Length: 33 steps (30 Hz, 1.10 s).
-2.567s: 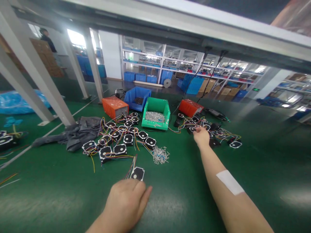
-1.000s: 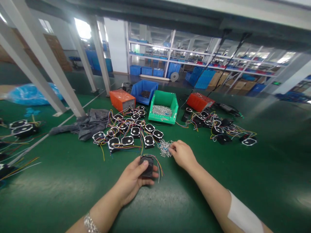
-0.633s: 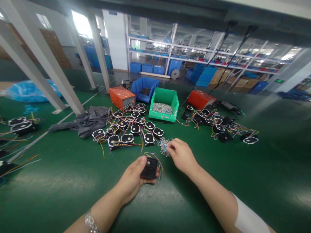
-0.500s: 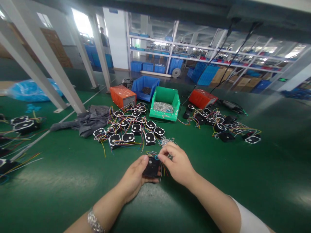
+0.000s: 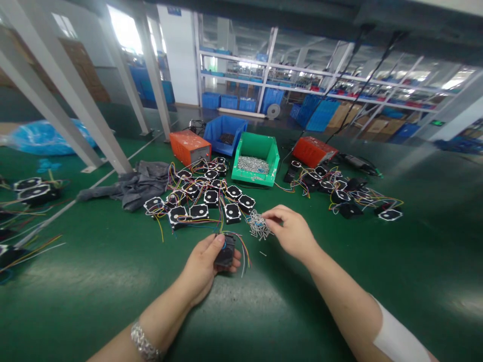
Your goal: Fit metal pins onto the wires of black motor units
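Note:
My left hand (image 5: 206,261) is closed around a black square stepper motor (image 5: 227,254), its thumb pressing near a small blue ring on the motor's face. Yellow, red and white wires trail from the motor to the right. My right hand (image 5: 290,234) is at the right edge of a small pile of silver screws (image 5: 258,224), thumb and forefinger pinched together. Whether a screw sits between those fingertips is too small to tell. One loose screw (image 5: 263,253) lies just in front of the pile. Several motors (image 5: 199,211) with white-edged faces and coloured wires lie behind my left hand.
A green bin (image 5: 254,177) of screws stands behind, beside a blue bin (image 5: 225,131) and an orange box (image 5: 190,147). Another orange box (image 5: 314,152) and more wired motors (image 5: 341,196) are at right. A grey cloth (image 5: 145,186) lies at left, near a metal post (image 5: 86,105).
My right hand has left the motor and moved right and away from me to the screw pile. My left hand has shifted slightly left with the motor, its thumb now by the blue ring.

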Each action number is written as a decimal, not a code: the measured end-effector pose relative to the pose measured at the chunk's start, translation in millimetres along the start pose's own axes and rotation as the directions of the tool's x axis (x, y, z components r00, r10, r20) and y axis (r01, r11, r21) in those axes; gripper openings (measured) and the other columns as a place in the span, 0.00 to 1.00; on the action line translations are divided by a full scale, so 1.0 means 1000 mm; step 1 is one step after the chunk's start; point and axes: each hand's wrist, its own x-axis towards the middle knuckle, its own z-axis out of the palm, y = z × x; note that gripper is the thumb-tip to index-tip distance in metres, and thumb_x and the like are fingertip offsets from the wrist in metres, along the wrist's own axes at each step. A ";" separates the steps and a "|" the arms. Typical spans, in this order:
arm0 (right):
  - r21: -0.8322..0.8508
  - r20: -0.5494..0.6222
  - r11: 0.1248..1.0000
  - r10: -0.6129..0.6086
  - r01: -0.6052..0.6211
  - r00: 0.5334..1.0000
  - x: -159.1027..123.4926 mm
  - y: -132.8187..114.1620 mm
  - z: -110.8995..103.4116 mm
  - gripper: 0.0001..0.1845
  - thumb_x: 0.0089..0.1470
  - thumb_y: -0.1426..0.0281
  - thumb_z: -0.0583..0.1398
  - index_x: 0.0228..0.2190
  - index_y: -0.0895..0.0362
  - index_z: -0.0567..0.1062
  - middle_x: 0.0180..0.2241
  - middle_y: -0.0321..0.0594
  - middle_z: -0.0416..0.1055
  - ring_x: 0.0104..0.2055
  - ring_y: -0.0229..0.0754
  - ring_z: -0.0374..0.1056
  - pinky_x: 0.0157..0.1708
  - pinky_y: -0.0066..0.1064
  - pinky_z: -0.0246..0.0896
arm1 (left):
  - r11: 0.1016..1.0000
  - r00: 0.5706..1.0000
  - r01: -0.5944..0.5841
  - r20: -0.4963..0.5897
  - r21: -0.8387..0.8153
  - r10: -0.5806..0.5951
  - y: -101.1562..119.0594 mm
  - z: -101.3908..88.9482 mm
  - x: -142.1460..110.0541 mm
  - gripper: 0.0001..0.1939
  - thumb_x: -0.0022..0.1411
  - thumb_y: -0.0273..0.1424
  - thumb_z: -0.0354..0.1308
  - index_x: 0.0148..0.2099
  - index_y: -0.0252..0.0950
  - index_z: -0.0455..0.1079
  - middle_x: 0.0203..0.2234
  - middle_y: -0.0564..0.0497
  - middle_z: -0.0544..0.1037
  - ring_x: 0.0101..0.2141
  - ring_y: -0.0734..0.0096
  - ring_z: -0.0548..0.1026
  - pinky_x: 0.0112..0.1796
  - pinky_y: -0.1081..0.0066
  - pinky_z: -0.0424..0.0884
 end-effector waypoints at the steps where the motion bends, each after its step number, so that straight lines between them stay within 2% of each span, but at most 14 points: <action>1: -0.077 0.064 0.997 0.036 -0.031 0.997 0.003 0.009 -0.004 0.06 0.45 0.76 0.55 0.26 0.56 0.72 0.27 0.37 0.67 0.30 0.37 0.63 0.31 0.28 0.57 | 1.000 1.000 -0.002 -0.008 0.002 0.002 0.001 -0.001 0.000 0.16 0.53 0.40 0.50 0.34 0.29 0.63 0.20 0.47 0.74 0.21 0.71 0.71 0.23 0.71 0.66; 4: -0.278 0.282 0.960 0.066 0.016 0.957 0.007 0.029 -0.006 0.06 0.40 0.76 0.59 0.26 0.56 0.72 0.28 0.37 0.67 0.30 0.38 0.63 0.30 0.28 0.56 | 1.000 0.999 0.024 -0.022 -0.006 -0.024 0.000 -0.003 0.002 0.18 0.53 0.41 0.49 0.34 0.29 0.63 0.20 0.46 0.74 0.20 0.71 0.70 0.23 0.71 0.66; 7: -0.363 0.375 0.923 0.017 0.130 0.927 0.004 0.033 0.000 0.11 0.37 0.76 0.61 0.29 0.56 0.70 0.30 0.38 0.66 0.32 0.40 0.63 0.31 0.28 0.56 | 0.998 0.998 0.059 -0.002 -0.025 -0.059 -0.003 -0.004 0.004 0.20 0.54 0.42 0.47 0.37 0.28 0.63 0.23 0.44 0.74 0.22 0.70 0.71 0.23 0.70 0.66; 11: -0.421 0.358 0.881 -0.058 0.217 0.932 0.000 0.028 0.010 0.14 0.39 0.73 0.61 0.33 0.57 0.69 0.32 0.41 0.64 0.36 0.42 0.61 0.35 0.30 0.56 | 0.996 0.995 0.089 0.046 -0.028 -0.088 -0.007 -0.005 0.005 0.20 0.54 0.42 0.46 0.37 0.28 0.63 0.26 0.43 0.73 0.23 0.69 0.71 0.23 0.69 0.67; 15: -0.460 0.340 0.850 -0.098 0.256 0.935 0.000 0.027 0.018 0.13 0.44 0.71 0.58 0.35 0.58 0.67 0.34 0.43 0.63 0.37 0.43 0.61 0.36 0.31 0.56 | 0.996 0.991 0.086 0.102 0.013 -0.087 -0.006 -0.005 0.004 0.14 0.53 0.37 0.51 0.36 0.30 0.62 0.25 0.46 0.73 0.24 0.71 0.71 0.24 0.71 0.67; 19: -0.512 0.347 0.813 -0.100 0.277 0.933 0.000 0.025 0.026 0.07 0.48 0.75 0.52 0.32 0.60 0.67 0.33 0.45 0.64 0.35 0.43 0.63 0.33 0.30 0.57 | 0.996 0.995 0.061 0.081 0.064 -0.066 -0.002 -0.003 0.003 0.12 0.52 0.35 0.51 0.35 0.30 0.62 0.23 0.48 0.72 0.21 0.74 0.70 0.22 0.73 0.65; 22: -0.533 0.354 0.795 -0.102 0.290 0.930 0.002 0.020 0.029 0.08 0.48 0.77 0.50 0.31 0.61 0.67 0.32 0.46 0.66 0.34 0.43 0.63 0.33 0.29 0.57 | 0.998 0.999 0.013 0.037 0.066 -0.016 0.001 -0.003 0.003 0.11 0.52 0.35 0.51 0.33 0.30 0.62 0.21 0.50 0.72 0.20 0.74 0.69 0.22 0.73 0.64; 26: -0.540 0.344 0.812 -0.027 0.221 0.939 0.003 0.016 0.033 0.09 0.46 0.78 0.49 0.30 0.62 0.67 0.31 0.48 0.67 0.33 0.44 0.64 0.32 0.30 0.56 | 0.996 0.999 -0.022 -0.039 0.090 0.026 0.001 -0.005 0.004 0.10 0.50 0.33 0.53 0.31 0.31 0.62 0.19 0.50 0.72 0.18 0.75 0.69 0.20 0.75 0.62; 33: -0.453 0.288 0.883 0.018 0.120 0.958 0.004 0.018 0.036 0.10 0.45 0.79 0.48 0.28 0.63 0.67 0.30 0.50 0.67 0.33 0.47 0.64 0.33 0.33 0.56 | 1.000 0.998 0.002 -0.060 0.001 -0.002 0.001 -0.005 0.004 0.12 0.51 0.37 0.51 0.31 0.31 0.63 0.19 0.50 0.73 0.18 0.73 0.69 0.20 0.73 0.63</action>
